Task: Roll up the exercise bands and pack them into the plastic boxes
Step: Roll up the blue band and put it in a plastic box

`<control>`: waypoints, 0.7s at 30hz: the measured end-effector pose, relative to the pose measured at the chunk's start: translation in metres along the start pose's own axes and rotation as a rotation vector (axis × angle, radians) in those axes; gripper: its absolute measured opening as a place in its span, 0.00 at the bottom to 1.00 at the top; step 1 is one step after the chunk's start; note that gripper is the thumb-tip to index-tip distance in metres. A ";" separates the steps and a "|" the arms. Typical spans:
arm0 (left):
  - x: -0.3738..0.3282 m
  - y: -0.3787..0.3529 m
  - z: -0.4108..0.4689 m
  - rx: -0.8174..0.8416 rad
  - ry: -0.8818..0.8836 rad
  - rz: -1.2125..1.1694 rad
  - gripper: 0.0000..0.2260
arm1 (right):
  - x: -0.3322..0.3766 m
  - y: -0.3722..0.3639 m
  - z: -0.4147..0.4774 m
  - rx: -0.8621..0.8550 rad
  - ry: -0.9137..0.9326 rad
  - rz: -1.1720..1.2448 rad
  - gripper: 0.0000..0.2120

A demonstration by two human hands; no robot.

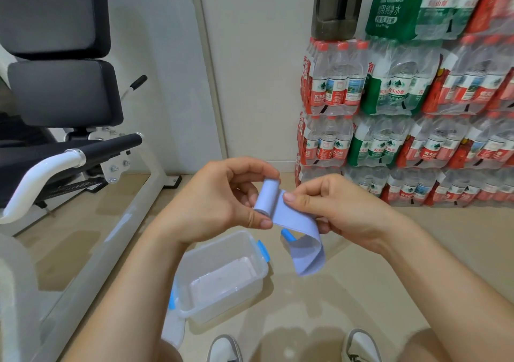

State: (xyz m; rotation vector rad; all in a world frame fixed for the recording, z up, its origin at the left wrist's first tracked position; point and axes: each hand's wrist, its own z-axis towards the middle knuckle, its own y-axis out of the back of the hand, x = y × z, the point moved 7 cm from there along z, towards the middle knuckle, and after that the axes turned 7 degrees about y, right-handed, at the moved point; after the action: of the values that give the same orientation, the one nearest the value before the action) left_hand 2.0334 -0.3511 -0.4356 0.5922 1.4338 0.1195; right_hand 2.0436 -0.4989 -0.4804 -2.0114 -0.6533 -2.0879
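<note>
Above the box (219, 241) and just past its far rim, in the head view: pinches the rolled end of the band (294, 218) with the left hand (219, 197), thumb against the near end of the roll, fingers curled over the far end. Grips the flat, unrolled stretch right beside the roll with the right hand (342, 208), thumb pressed on top, fingers curled beneath. Leaves nothing between the two hands but the roll and a short span of strip.

Points the roll's long axis roughly away from the body, tipped a little up at the far end. Sends the loose strip off to the right of the box, through the right hand, then down in a hanging fold over the floor just right of the box, clear of its wall as far as can be told. Hides most of a blue clip (288, 235) behind that fold; cannot tell what it belongs to.

Reads as mid-roll, with a good length left to wind. Calls, by this judgement, for turning the roll rightward along the strip while feeding from the right hand under light tension. Puts the left hand nearer the box, almost straight over its open top, so likely the one to lower the finished roll in.
</note>
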 end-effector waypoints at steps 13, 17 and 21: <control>-0.013 -0.021 -0.001 -0.077 -0.062 0.561 0.25 | -0.010 -0.004 0.004 -0.023 -0.047 0.149 0.12; -0.007 -0.020 0.003 -0.039 -0.056 0.007 0.33 | -0.002 -0.001 0.002 0.007 0.014 0.362 0.13; -0.007 -0.025 0.006 -0.031 -0.081 -0.326 0.29 | 0.004 -0.003 0.002 0.026 0.054 0.520 0.09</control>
State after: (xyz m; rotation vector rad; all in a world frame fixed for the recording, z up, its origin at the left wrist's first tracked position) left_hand 2.0311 -0.3771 -0.4404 0.3282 1.4281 -0.1389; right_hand 2.0440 -0.4948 -0.4766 -1.8482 -0.1199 -1.7986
